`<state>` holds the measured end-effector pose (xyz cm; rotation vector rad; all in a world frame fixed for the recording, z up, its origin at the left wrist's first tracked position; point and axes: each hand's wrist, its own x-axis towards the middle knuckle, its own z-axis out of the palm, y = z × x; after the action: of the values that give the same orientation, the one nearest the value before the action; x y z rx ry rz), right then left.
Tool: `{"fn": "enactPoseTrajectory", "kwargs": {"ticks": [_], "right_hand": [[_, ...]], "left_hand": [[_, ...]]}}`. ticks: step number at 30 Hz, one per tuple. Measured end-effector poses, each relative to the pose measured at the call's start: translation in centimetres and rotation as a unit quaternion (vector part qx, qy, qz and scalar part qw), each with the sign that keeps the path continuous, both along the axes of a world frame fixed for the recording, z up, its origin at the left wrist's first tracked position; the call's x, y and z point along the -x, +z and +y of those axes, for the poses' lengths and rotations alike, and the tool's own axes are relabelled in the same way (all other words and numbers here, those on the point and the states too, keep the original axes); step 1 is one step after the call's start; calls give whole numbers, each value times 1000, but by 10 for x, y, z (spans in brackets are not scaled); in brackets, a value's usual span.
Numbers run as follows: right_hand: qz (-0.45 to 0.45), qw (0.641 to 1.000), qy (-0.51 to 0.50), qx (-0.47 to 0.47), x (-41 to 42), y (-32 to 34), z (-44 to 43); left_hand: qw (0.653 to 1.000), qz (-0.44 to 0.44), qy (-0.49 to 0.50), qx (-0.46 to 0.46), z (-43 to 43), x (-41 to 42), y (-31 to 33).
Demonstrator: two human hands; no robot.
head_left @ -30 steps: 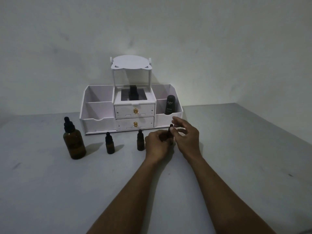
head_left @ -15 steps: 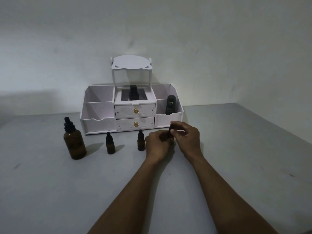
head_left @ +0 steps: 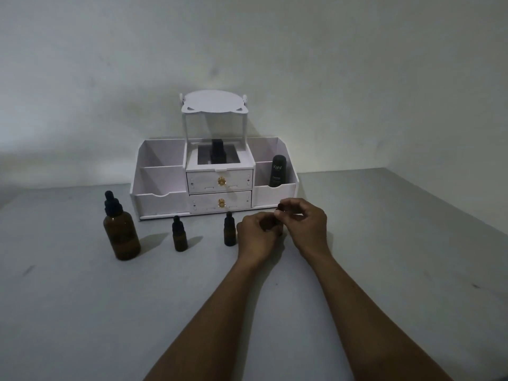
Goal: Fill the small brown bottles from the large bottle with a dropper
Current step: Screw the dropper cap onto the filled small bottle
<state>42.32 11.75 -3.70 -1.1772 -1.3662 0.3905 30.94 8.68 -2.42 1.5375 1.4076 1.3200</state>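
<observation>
At bench [head_left: 384, 243] centre, step: probably unscrewing the held small bottle [head_left: 272, 226]; the next move calls for a steady twist with the bottle kept upright.
Left hand [head_left: 257, 235]: fingers curl round the bottle's body.
Right hand [head_left: 308, 229]: fingers [head_left: 295, 209] pinch its black cap [head_left: 280, 207].
Nearest capped bottle [head_left: 229, 229]: upright, 9 o'clock of the left hand.
Second capped bottle [head_left: 180, 237]: farther at 9 o'clock.
Large bottle [head_left: 121, 235]: brown, dropper on, farthest at 9 o'clock.
</observation>
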Motion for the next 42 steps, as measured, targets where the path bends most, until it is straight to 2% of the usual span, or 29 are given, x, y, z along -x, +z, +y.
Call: {"fn": "enactPoseTrajectory", "kwargs": {"ticks": [9,16,21,37,42], "right_hand": [[-17,1000,-4,4,0,0,0],[22,1000,-6,0,0,3,-2],[-9,1000,3,11,-1,3,-3],[7,1000,4,15,-1,4,-6],[10,1000,2,3,0,8,-9]], "left_hand": [[1000,-4,0,15,1,0,1],[1000,8,-4,0,4,2,-2],[1000,0,-3,7,6,2,-4],[1000,6,-8,-9,8,3,-7],[1000,-4,-5,25,7,2,-7]]}}
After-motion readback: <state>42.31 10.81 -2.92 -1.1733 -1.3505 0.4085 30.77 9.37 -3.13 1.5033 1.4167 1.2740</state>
